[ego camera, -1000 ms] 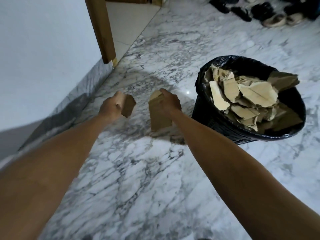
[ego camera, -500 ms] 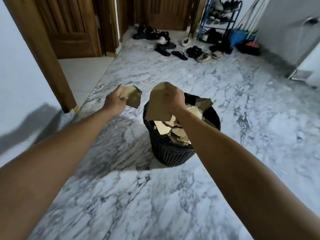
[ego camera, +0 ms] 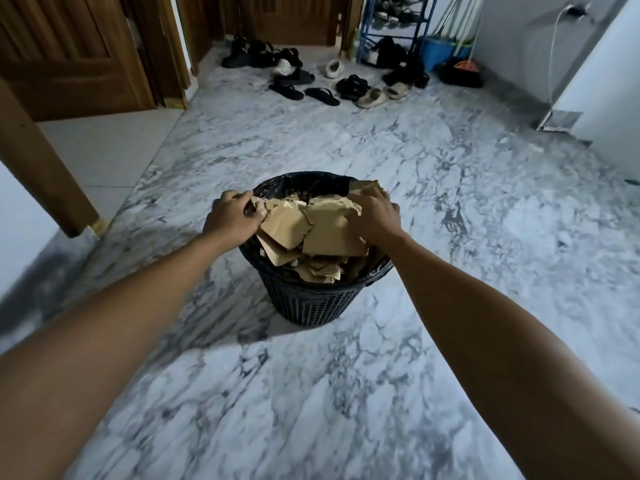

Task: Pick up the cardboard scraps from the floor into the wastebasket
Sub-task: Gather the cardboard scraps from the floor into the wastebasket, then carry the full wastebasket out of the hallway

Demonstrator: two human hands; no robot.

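A black mesh wastebasket (ego camera: 311, 303) with a black liner stands on the marble floor at the centre of the head view, heaped with brown cardboard scraps (ego camera: 318, 270). Both my hands are over its top. My left hand (ego camera: 231, 218) sits at the left rim with fingers curled round the edge of a torn cardboard scrap (ego camera: 284, 225). My right hand (ego camera: 374, 218) covers the right side of the heap and grips a larger flat scrap (ego camera: 329, 233), fingers over its far edge and thumb on its near side. No loose scraps show on the floor in view.
Several shoes and sandals (ego camera: 322, 95) lie on the floor at the back by a blue shoe rack (ego camera: 394, 26). A wooden door (ego camera: 69, 46) and a door post (ego camera: 41, 168) stand at the left. A white appliance (ego camera: 595, 81) stands at the right.
Both hands carried their scraps from beside the basket to above it and down onto the heap. The view rose from the floor to the room.
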